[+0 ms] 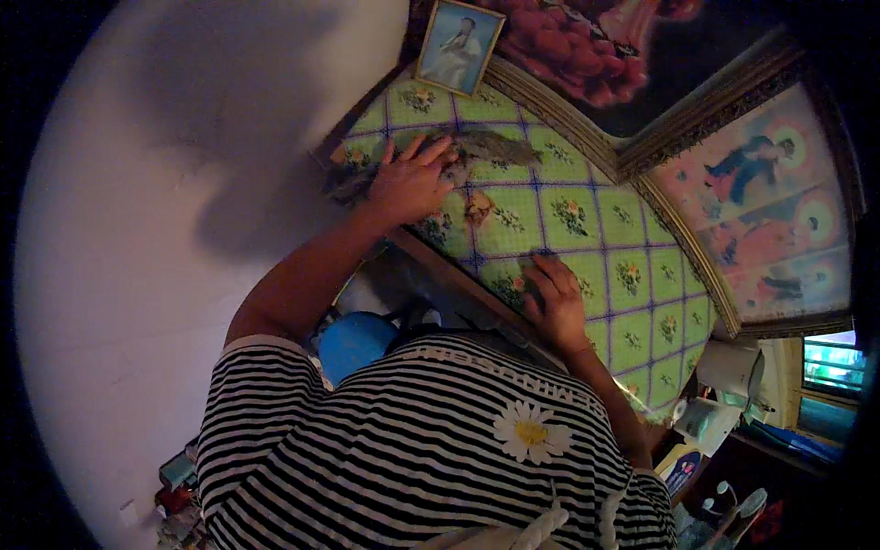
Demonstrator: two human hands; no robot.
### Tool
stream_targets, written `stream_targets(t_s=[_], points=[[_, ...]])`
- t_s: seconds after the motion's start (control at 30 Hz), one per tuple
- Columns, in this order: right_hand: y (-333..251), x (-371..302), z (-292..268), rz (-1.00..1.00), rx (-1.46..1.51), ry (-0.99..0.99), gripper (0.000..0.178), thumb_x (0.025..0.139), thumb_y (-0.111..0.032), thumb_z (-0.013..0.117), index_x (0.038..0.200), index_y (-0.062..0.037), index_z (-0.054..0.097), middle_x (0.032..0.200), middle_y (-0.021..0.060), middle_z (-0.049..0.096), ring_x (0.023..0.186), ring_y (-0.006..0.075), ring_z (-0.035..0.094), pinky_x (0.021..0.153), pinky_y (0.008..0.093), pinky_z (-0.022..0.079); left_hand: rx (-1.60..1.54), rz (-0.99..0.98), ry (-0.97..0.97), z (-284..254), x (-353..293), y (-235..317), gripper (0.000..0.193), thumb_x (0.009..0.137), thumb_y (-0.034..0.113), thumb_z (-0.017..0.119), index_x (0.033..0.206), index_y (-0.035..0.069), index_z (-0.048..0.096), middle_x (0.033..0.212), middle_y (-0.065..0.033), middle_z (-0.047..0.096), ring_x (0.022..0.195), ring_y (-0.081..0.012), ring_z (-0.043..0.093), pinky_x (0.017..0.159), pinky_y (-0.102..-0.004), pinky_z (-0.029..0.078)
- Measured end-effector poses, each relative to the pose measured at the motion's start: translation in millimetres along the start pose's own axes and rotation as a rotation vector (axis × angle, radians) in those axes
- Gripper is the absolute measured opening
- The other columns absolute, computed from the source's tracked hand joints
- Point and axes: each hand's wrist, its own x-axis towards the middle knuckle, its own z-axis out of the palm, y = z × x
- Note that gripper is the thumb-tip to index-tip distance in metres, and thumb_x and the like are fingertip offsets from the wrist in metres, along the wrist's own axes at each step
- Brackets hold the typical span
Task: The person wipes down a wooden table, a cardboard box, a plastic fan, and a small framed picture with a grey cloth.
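Observation:
My left hand [410, 185] lies with fingers spread on a crumpled grey rag [500, 148], near the far left part of a table. The rag sticks out on both sides of the hand, and whether the fingertips pinch any of it is hard to see. Under it is a green checked tablecloth [568, 213] with purple lines and printed flowers. A small brownish patch [478, 207] shows on the cloth beside my left wrist. At the table's near edge, my right hand [557, 302] rests on the tablecloth, fingers stretched out and holding nothing.
A small framed picture [460, 46] stands at the table's far corner. Large framed pictures [761, 220] line the back. To the left rises a pale wall [137, 229]. A blue round seat [356, 346] is below the table edge, and white containers [731, 368] stand at the right.

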Motion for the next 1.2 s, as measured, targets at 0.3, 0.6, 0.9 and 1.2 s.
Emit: stream_targets(t_s=[0.3, 0.6, 0.9, 1.2], points=[[0.2, -2.7, -3.2, 0.006, -0.015, 0.013, 0.041, 0.065, -0.008, 0.062, 0.104, -0.0068, 0.054, 0.115, 0.0115, 0.05, 0.107, 0.0328, 0.047, 0.091, 0.0412, 0.039, 0.125, -0.134, -0.188, -18.8, 34.5, -49.8, 0.055, 0.085, 0.046, 0.038, 0.127, 0.01, 0.041, 0.141, 0.0027, 0.021, 0.129, -0.0274, 0.022, 0.102, -0.0564, 0.013], [-4.6, 3.2, -4.3, -0.035, 0.001, 0.037, 0.037, 0.069, -0.01, 0.061, 0.105, -0.005, 0.052, 0.112, 0.0129, 0.049, 0.102, 0.0336, 0.046, 0.089, 0.0425, 0.039, -0.017, 0.082, 0.03, 7.6, 17.5, -7.6, 0.049, 0.085, 0.039, 0.043, 0.117, 0.002, 0.049, 0.133, -0.006, 0.037, 0.123, -0.0311, 0.032, 0.099, -0.0485, 0.024], [-1.8, -2.8, -1.7, -0.084, -0.018, 0.103, 0.037, 0.069, -0.01, 0.06, 0.104, -0.0056, 0.053, 0.112, 0.0119, 0.05, 0.104, 0.0308, 0.047, 0.089, 0.0405, 0.04, -0.096, 0.112, 0.022, 10.8, 0.7, 56.4, 0.043, 0.084, 0.036, 0.043, 0.105, 0.0, 0.057, 0.133, -0.0073, 0.038, 0.12, -0.0335, 0.035, 0.098, -0.0481, 0.028], [1.7, -6.4, 1.8, -0.08, -0.012, 0.135, 0.038, 0.066, -0.009, 0.062, 0.103, -0.0058, 0.054, 0.111, 0.0107, 0.051, 0.103, 0.0298, 0.048, 0.088, 0.0383, 0.042, 0.052, -0.05, -0.086, 7.9, -2.7, 47.5, 0.044, 0.088, 0.039, 0.036, 0.116, 0.011, 0.052, 0.135, 0.0028, 0.033, 0.126, -0.0284, 0.028, 0.099, -0.0621, 0.011]])
